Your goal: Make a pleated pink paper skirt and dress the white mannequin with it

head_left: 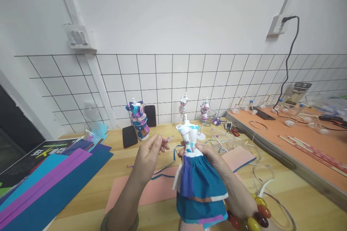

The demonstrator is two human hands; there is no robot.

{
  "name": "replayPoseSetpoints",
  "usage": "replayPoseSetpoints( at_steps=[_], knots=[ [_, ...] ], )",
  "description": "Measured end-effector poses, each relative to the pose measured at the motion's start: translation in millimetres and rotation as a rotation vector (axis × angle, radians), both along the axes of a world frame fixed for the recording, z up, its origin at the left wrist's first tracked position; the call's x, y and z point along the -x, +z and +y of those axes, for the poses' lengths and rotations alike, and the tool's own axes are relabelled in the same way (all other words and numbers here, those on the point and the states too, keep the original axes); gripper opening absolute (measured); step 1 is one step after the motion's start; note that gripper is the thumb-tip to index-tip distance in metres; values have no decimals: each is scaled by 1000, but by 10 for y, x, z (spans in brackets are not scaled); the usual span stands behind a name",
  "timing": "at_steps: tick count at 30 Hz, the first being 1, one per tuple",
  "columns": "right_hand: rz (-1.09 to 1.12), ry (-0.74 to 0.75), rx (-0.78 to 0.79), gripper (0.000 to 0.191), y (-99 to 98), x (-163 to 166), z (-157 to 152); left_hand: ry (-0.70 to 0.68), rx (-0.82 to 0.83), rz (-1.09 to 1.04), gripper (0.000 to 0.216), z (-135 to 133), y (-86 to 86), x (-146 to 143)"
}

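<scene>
My right hand [210,155] is wrapped around the waist of a small white dress form [189,135]. The form has a painted bodice and stands upright in my grip. A tiered teal skirt [207,177] with a blue-violet panel and a strip of purple at the hem hangs from its waist. To the left of it, my left hand [151,153] pinches a small pinkish-purple strip [170,139] between thumb and finger. A narrow blue strip [162,170] lies on the pink paper [157,191] beneath.
A dressed form [139,121] stands by two phones [129,136] at the back. Further forms [205,112] and scattered thin scraps [217,142] lie behind my right hand. Coloured paper sheets [67,177] are stacked at left. An orange raised board [298,133] borders the right.
</scene>
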State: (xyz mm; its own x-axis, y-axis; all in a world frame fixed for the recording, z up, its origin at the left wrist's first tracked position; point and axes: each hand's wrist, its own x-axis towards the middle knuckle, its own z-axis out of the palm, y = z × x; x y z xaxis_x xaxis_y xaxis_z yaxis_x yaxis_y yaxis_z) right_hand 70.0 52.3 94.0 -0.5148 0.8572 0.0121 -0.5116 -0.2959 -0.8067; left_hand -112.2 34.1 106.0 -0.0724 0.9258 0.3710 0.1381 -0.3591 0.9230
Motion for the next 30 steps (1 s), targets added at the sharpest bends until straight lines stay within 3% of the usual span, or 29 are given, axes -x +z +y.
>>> replayPoseSetpoints(
  at_steps=[3, 8, 10, 16, 19, 21, 25, 30],
  knots=[
    [2, 34, -18, 20, -43, -5, 25, 21, 20, 65, 37, 7, 4, -8],
    [-18, 44, -61, 25, -99, -11, 85, 261, -85, 230, 34, 16, -8, -27],
    [-22, 49, -92, 25, -88, -2, 94, 283, -80, 220, 32, 23, -19, -31],
    [-48, 21, -137, 23, -97, 27, 112, 47, 67, -53, 15, 52, -38, -53],
    [-84, -3, -126, 24, -126, 37, 121, -37, 75, -46, 12, 57, -61, -53],
    [-127, -40, -131, 28, -138, 45, 125, -47, 88, 13, 14, 57, -83, -43],
    [-264, -233, -228, 36, -142, 69, 125, -64, 99, 150, 43, 56, -117, -23],
    [-540, -469, -428, 42, -84, 96, 64, -10, 80, 211, 30, 48, -90, -57]
  ],
)
